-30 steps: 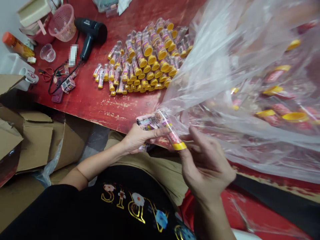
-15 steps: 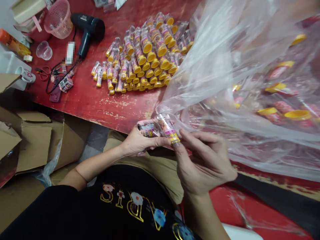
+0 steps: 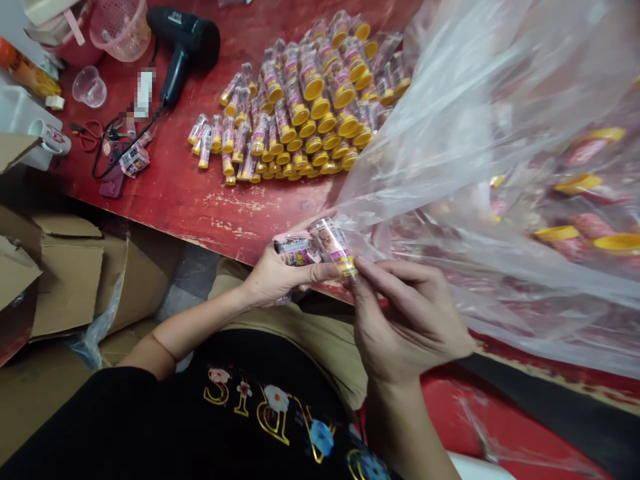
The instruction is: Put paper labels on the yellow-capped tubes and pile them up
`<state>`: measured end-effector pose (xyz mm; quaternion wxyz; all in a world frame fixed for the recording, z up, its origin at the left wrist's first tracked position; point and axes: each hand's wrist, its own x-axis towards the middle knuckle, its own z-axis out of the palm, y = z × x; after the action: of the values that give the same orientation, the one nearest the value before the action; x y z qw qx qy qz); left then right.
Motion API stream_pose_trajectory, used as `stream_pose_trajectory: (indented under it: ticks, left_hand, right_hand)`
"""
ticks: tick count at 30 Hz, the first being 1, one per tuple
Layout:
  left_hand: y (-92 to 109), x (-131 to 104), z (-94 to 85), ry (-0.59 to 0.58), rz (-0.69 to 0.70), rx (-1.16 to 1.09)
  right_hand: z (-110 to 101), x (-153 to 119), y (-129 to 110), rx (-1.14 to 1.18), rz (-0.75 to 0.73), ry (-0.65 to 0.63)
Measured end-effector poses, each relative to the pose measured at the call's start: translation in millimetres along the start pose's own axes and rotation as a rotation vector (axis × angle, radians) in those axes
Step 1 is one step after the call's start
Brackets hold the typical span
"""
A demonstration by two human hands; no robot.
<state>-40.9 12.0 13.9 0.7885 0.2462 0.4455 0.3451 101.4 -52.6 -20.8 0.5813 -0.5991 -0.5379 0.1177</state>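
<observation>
My left hand [image 3: 267, 277] is closed around a bundle of pink printed wrappers [image 3: 295, 248], its thumb also lying against a small clear tube [image 3: 331, 240]. That tube has a shiny pink-and-yellow printed sleeve and tilts up and to the left. At its lower yellow end, the thumb and fingertips of my right hand [image 3: 410, 313] pinch it. Both hands are together over the table's near edge, above my lap. Beyond them a pile of similar tubes with yellow caps [image 3: 300, 113] lies on the red table [image 3: 215, 217].
A large clear plastic bag [image 3: 450, 133] holding more yellow-capped pieces covers the right side. At the left back are a black hair dryer [image 3: 185, 40], pink basket [image 3: 120, 30], red-handled scissors [image 3: 89, 137] and a mug [image 3: 50, 138]. Cardboard boxes [image 3: 70, 280] stand at lower left.
The view has shifted slightly, so the pile and bag appear farther right. Both hands keep their grip on the tube, which has moved up slightly; fingers of the left hand now show behind it.
</observation>
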Motion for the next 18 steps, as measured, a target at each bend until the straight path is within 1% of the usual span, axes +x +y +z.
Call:
stream_pose_trajectory:
  ticks: [7, 13, 16, 18]
  left_hand:
    - [6, 2, 0.0, -0.03, -0.038, 0.012]
    - [4, 1, 1.6, -0.052, -0.009, 0.016]
    - [0, 2, -0.6, -0.066, 0.008, 0.021]
    - [-5, 3, -2.2, -0.075, 0.01, 0.027]
  right_hand:
    - [-2, -1, 1, -0.011, -0.059, -0.04]
    - [1, -2, 3, -0.007, -0.041, 0.022]
    - [3, -2, 4, -0.044, -0.023, 0.053]
    - [4, -2, 4, -0.058, -0.045, 0.08]
